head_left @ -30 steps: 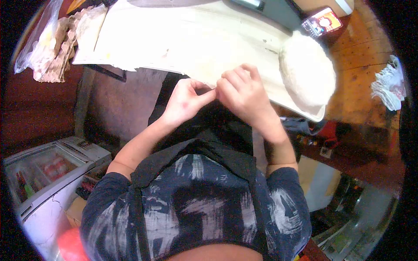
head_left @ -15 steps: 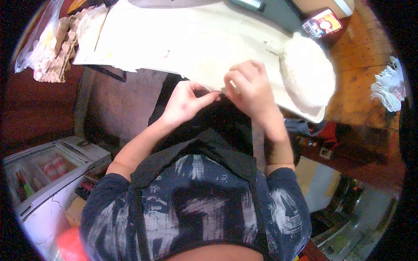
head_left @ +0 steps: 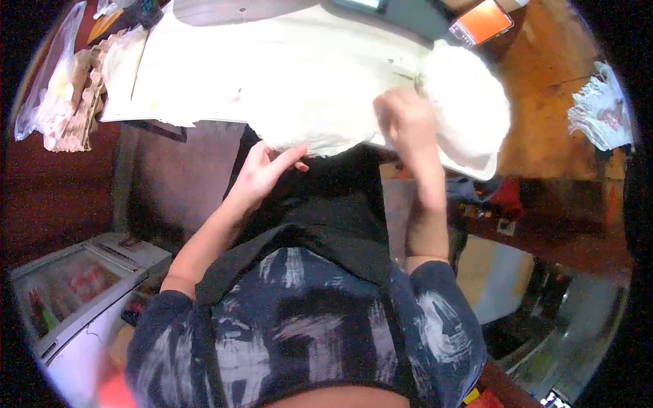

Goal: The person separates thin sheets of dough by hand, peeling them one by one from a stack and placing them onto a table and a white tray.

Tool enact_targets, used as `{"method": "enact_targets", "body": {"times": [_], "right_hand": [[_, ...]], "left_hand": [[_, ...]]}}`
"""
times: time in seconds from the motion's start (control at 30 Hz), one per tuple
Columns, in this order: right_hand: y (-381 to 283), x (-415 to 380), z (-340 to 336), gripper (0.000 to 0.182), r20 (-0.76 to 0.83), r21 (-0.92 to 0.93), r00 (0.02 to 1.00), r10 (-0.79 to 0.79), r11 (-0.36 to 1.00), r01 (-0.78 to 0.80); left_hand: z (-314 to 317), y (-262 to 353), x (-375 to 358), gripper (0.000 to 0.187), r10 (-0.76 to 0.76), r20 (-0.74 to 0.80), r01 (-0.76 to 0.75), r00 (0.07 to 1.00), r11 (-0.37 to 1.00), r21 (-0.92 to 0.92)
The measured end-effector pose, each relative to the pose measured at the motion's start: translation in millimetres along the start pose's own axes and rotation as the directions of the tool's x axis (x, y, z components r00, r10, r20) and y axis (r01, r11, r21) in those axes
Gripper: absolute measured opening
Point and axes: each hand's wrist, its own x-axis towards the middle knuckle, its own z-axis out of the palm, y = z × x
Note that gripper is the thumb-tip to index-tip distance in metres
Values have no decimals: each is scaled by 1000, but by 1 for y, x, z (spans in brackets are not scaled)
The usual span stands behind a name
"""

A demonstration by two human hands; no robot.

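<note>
A soft white sheet that looks like thin dough (head_left: 320, 132) lies over the pale board and droops past its front edge. My left hand (head_left: 262, 173) is at its front left edge, thumb on the edge and fingers curled beneath, partly hidden. My right hand (head_left: 410, 119) is curled closed over the board, right of the sheet; what is between its fingers, if anything, is hidden. Beside it rests a large rounded white mound (head_left: 469, 105), perhaps dough or flour, at the board's right end. Glare washes out much of the white surface.
The pale board (head_left: 183, 81) spans the work surface. A lit phone (head_left: 481, 22) lies at the back right, with a crumpled cloth (head_left: 600, 112) on the wooden table (head_left: 537, 102). Egg cartons (head_left: 78, 102) and a plastic bag stand left. A glass-topped freezer (head_left: 81, 285) is lower left.
My hands have moved apart, the left down and leftward, the right to the right. The white sheet now droops over the board's front edge. The phone screen has turned orange.
</note>
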Motion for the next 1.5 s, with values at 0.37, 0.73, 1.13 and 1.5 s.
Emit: {"method": "enact_targets", "body": {"times": [0.37, 0.73, 1.13, 1.5], "right_hand": [[-25, -29, -29, 10, 73, 97, 995, 64, 993, -71], [-30, -20, -4, 19, 6, 184, 999, 51, 982, -51], [-43, 8, 29, 20, 10, 179, 999, -39, 983, 36], [-48, -12, 15, 22, 11, 227, 999, -46, 973, 43]], "left_hand": [[-19, 37, 23, 40, 379, -121, -278, 917, 828, 487], [-70, 69, 91, 38, 884, 2, -244, 468, 127, 961], [-21, 48, 26, 17, 547, 315, -501, 775, 228, 835], [-27, 44, 16, 13, 589, 322, -523, 741, 205, 828]]}}
